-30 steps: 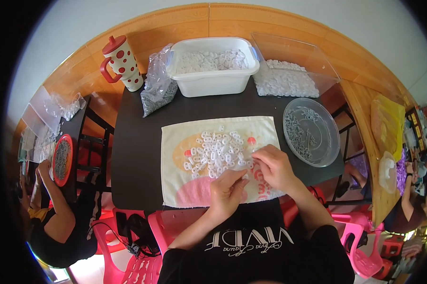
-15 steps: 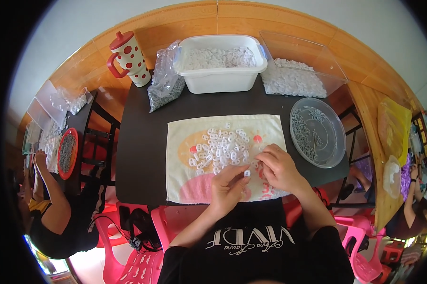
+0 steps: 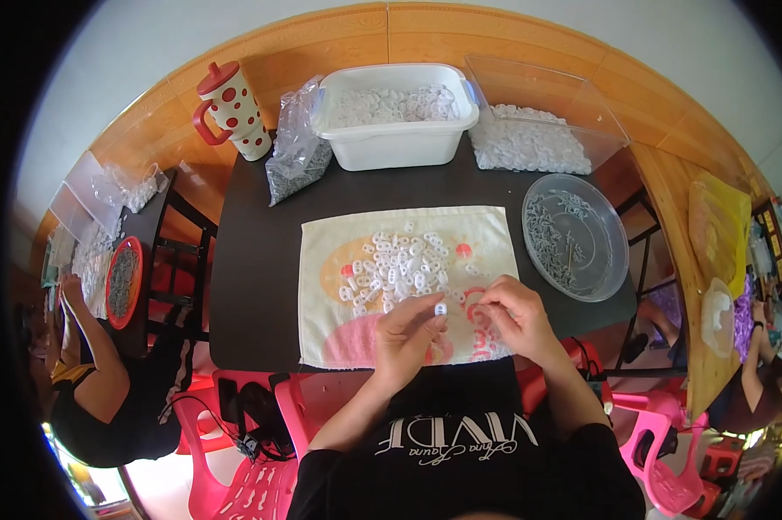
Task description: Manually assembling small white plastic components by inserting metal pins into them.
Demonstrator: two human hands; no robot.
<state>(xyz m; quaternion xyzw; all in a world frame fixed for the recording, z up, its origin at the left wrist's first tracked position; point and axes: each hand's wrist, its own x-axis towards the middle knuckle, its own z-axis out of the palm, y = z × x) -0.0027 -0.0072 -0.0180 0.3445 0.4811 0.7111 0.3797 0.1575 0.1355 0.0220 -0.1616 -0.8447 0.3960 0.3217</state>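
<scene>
A cream and pink cloth (image 3: 339, 251) lies on the dark table (image 3: 252, 260), with a heap of small white plastic pieces (image 3: 399, 264) on its middle. My left hand (image 3: 408, 334) rests on the cloth's near edge and pinches one small white piece (image 3: 441, 308) between thumb and fingertips. Just to its right, my right hand (image 3: 512, 316) has its fingers curled together over the cloth; I cannot tell whether they hold anything.
A white tub (image 3: 395, 117) of white pieces stands at the back, a clear bag (image 3: 295, 156) to its left, a clear tray (image 3: 538, 121) to its right. A clear round dish (image 3: 577, 234) of small metal parts sits right. A polka-dot cup (image 3: 230, 108) stands back left. Another person (image 3: 96, 381) sits at left.
My head has shifted, so the table sits a little further right in view. Both hands stay close together at the cloth's near edge, with the left hand lifting a white piece.
</scene>
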